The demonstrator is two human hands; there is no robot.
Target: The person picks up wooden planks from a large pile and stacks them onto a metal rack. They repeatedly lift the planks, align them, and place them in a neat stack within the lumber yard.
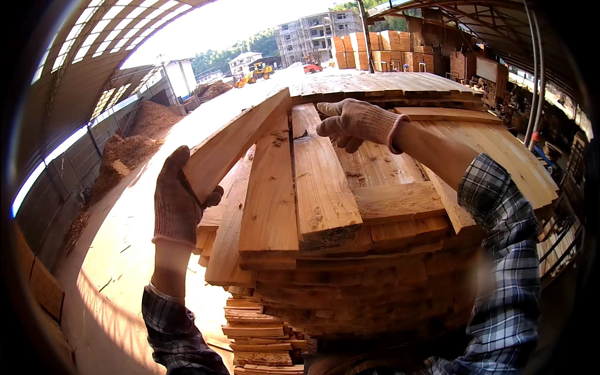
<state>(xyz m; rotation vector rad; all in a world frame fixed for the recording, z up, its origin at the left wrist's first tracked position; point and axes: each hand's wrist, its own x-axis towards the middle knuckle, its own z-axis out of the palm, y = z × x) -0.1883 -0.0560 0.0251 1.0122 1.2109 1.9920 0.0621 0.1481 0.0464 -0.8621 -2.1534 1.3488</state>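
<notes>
My left hand, in a knitted work glove, grips the near end of a wooden plank. The plank is tilted, raised above the left side of a stack of boards. My right hand, gloved too, hovers over the far part of a loose board with a dark knot. Its fingers are apart and hold nothing; whether a fingertip touches the board I cannot tell. Between the plank and the knotted board lies another loose board, its near end overhanging the stack.
A shorter piece lies crosswise on the stack to the right. More boards are layered behind. Below at the left stands a lower pile of slats. Wood chips are heaped by the left wall. A yellow loader stands far off.
</notes>
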